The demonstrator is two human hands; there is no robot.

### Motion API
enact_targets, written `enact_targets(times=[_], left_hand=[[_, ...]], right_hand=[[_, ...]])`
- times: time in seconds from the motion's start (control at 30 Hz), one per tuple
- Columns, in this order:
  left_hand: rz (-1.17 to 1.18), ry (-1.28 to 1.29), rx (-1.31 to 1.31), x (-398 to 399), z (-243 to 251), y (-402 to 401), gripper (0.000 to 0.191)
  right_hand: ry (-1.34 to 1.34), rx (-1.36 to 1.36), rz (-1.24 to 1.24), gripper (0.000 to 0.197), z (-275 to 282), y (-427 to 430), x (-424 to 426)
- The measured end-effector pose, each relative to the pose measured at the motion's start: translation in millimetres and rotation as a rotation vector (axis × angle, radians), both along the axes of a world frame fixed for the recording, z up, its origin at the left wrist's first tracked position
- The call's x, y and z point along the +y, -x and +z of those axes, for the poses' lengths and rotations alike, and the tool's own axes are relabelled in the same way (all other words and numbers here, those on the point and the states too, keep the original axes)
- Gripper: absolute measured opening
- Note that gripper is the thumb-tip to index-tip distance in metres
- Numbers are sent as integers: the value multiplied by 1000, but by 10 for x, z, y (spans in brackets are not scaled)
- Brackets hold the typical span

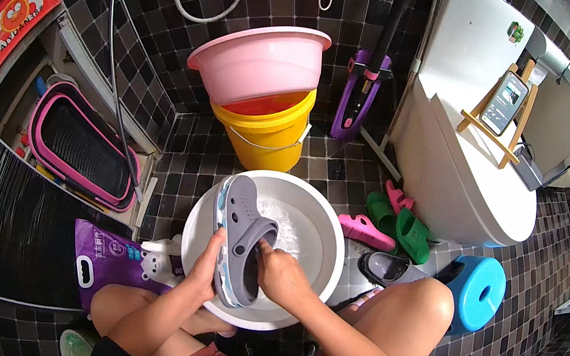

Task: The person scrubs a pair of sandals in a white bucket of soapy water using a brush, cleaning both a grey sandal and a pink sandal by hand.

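A grey foam clog (244,239) with a camouflage-patterned sole edge is held tilted over a white basin (335,255) with clear water in it. My left hand (205,269) grips the clog by its sole side, near the heel. At the other side, my right hand (282,276) is curled against the foot opening, its fingers at the strap edge. Those fingertips are partly hidden inside the clog. The clog's toe points away from me, and its vented upper faces up and to the right.
Beyond the basin, a pink tub (264,68) rests tilted on a yellow bucket (262,142). Pink (367,232) and green slippers (412,235) lie at right, near a blue stool (475,297). A purple bag (115,262) stands left. A phone (506,102) leans on a wooden easel (490,135).
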State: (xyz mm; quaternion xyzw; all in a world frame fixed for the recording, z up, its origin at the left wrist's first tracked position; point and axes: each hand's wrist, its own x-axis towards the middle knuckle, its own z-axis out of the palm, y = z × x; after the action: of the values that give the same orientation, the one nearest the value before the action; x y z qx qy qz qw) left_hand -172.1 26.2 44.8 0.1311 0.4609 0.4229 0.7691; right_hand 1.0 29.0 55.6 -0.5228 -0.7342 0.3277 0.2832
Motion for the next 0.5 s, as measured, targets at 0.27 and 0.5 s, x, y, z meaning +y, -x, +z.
enact_targets(times=[0.27, 0.5], left_hand=[[-29, -52, 111, -138, 105, -104, 61], [21, -170, 161, -37, 121, 66, 53]], right_hand=[[19, -28, 7, 13, -46, -77, 31], [-1, 26, 52, 26, 177, -26, -138]])
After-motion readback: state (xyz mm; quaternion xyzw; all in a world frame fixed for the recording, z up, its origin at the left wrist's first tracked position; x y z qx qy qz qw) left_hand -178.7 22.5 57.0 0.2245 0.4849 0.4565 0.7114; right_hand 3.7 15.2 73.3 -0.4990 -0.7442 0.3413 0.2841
